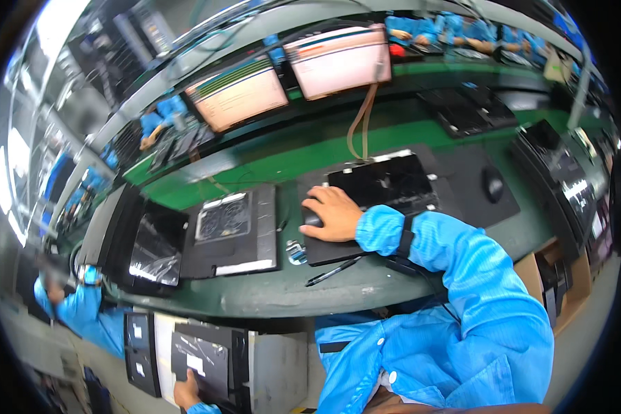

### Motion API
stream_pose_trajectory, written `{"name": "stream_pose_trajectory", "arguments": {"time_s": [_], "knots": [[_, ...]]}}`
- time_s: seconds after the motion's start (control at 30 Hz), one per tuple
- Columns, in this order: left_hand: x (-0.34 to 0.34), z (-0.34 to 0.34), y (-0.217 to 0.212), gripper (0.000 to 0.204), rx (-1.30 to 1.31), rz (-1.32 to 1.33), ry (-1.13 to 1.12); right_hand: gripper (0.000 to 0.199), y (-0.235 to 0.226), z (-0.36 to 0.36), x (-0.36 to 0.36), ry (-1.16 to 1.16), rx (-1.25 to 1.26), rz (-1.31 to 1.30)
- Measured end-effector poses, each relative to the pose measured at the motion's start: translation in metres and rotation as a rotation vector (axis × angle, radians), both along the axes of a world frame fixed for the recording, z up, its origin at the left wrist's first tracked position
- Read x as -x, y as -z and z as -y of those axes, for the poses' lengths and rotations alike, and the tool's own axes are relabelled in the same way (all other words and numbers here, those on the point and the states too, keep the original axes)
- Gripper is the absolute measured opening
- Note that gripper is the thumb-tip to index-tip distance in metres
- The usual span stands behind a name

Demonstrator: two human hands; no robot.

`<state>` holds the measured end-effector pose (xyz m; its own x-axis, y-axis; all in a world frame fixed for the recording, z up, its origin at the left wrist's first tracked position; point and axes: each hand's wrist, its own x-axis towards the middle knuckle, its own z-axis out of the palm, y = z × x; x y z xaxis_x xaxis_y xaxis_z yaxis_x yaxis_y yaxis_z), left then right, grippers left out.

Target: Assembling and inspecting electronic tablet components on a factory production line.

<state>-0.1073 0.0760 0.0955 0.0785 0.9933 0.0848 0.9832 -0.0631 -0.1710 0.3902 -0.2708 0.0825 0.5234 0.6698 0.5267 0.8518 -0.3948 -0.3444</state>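
My right hand (339, 215) reaches across the bench, its fingers curled over a dark rounded computer mouse (312, 219). The mouse sits at the left edge of a black foam pad (328, 250). Just beyond that hand, a glossy black screen panel (379, 181) lies on the pad, with a brown flat cable (360, 131) running up from its far edge. Low on the left, my left hand (188, 392) grips the near edge of a dark flat panel (210, 359) with a white label. The thumb is on top; the other fingers are mostly hidden.
A pen (332, 271) lies near the bench's front edge. Left stand a foam tray (261, 234) and stacked black panels (157, 241). Another mouse (492, 183) and more panels (566, 179) are right. Two monitors (338, 61) stand behind. A co-worker's blue sleeve (90, 321) shows at left.
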Motion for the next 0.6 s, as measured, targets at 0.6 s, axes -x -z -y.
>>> {"name": "stream_pose_trajectory", "arguments": {"time_s": [0.6], "knots": [[-0.226, 0.192, 0.079, 0.014, -0.026, 1.018, 1.324, 0.055, -0.046, 0.395, -0.245, 0.813, -1.074, -1.033]]}}
